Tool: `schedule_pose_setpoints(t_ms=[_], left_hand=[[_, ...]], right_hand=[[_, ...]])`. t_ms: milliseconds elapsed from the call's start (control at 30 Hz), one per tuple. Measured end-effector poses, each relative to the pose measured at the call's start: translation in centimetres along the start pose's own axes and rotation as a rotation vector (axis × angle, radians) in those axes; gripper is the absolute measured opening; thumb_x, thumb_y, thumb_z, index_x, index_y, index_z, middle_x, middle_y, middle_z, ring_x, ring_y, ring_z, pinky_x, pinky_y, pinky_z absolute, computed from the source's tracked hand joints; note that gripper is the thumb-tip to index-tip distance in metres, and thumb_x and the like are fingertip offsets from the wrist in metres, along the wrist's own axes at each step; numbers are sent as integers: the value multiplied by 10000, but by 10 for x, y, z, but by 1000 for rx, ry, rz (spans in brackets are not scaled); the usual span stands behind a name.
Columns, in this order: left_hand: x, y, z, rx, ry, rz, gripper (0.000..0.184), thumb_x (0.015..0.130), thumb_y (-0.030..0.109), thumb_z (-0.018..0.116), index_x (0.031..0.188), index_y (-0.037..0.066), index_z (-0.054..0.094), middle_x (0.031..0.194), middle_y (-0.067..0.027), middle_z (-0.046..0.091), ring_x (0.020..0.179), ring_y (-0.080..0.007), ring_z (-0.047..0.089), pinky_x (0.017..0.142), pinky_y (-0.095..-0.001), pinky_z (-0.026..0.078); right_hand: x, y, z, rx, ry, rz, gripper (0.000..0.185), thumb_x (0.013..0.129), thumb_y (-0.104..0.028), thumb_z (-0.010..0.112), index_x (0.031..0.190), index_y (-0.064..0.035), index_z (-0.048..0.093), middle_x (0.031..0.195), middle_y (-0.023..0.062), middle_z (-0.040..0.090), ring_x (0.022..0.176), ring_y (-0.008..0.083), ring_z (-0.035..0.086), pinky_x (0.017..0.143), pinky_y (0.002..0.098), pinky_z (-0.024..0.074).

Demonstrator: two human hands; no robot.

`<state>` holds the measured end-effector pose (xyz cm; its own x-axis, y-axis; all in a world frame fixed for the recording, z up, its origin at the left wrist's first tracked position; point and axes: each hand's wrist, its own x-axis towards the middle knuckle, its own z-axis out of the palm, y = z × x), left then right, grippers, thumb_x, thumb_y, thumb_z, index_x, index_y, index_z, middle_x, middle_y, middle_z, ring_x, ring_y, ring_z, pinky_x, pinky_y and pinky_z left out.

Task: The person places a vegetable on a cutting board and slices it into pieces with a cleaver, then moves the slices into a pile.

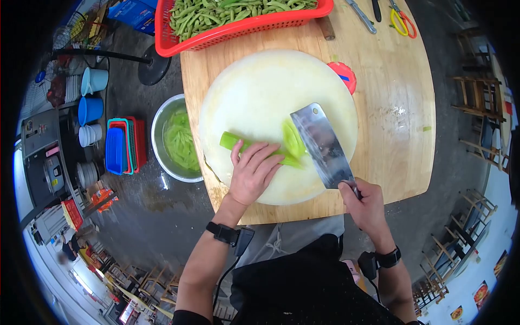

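Note:
On the round white chopping board (pixel 254 81) lies a peeled green celtuce stem (pixel 228 141), its right end cut at a slant. My left hand (pixel 253 167) holds it down, with the fingers curled over its top. Thin pale-green celtuce slices (pixel 293 139) lie overlapping between the stem and the blade. My right hand (pixel 364 205) grips the handle of a cleaver (pixel 323 145). The broad blade is angled up and to the left, beside the slices. Most of the handle is hidden in my fist.
Behind the board, a red basket (pixel 244 26) holds green bean pods. Left of the table (pixel 390 146), a steel bowl (pixel 157 142) contains cut green pieces. A knife (pixel 362 16), scissors (pixel 403 23) and a red lid-like disc (pixel 343 77) lie on the wood.

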<state>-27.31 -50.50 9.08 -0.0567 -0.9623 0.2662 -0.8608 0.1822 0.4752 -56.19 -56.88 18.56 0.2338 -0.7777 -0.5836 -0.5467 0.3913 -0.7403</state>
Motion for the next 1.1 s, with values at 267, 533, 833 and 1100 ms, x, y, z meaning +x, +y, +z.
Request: schedule_pose_setpoints(t_ms=[267, 533, 833, 1100], left_hand=[[-1, 0, 2, -81, 112, 39, 319, 786, 126, 925, 1080, 130, 801, 1133, -66, 720, 1156, -307, 661, 1112, -531, 491], [1, 3, 0, -74, 128, 45, 256, 773, 128, 928, 1005, 125, 820, 1121, -59, 716, 1103, -295, 660, 1067, -517, 521], [1, 1, 1, -26, 121, 79, 223, 693, 103, 926, 874, 104, 796, 1085, -70, 711, 1134, -322, 622, 1048, -526, 481], [-3, -2, 5, -25, 113, 72, 247, 658, 114, 925, 857, 91, 779, 1110, -83, 716, 1140, -342, 617, 1063, -521, 445]], right_hand=[[-12, 0, 0, -264, 40, -267, 120, 997, -108, 743, 942, -1, 749, 634, 82, 568, 511, 181, 497, 512, 343, 405], [-9, -26, 17, -556, 89, -534, 80, 968, -144, 744, 973, -64, 737, 740, 75, 689, 593, 281, 668, 535, 387, 503], [-10, -33, 26, -701, 83, -668, 111, 916, -132, 751, 1004, -72, 721, 685, 35, 615, 553, 228, 653, 510, 369, 494], [-13, -30, 25, -787, 71, -658, 153, 883, -130, 755, 1007, -61, 698, 675, 26, 590, 540, 199, 646, 502, 352, 495]])
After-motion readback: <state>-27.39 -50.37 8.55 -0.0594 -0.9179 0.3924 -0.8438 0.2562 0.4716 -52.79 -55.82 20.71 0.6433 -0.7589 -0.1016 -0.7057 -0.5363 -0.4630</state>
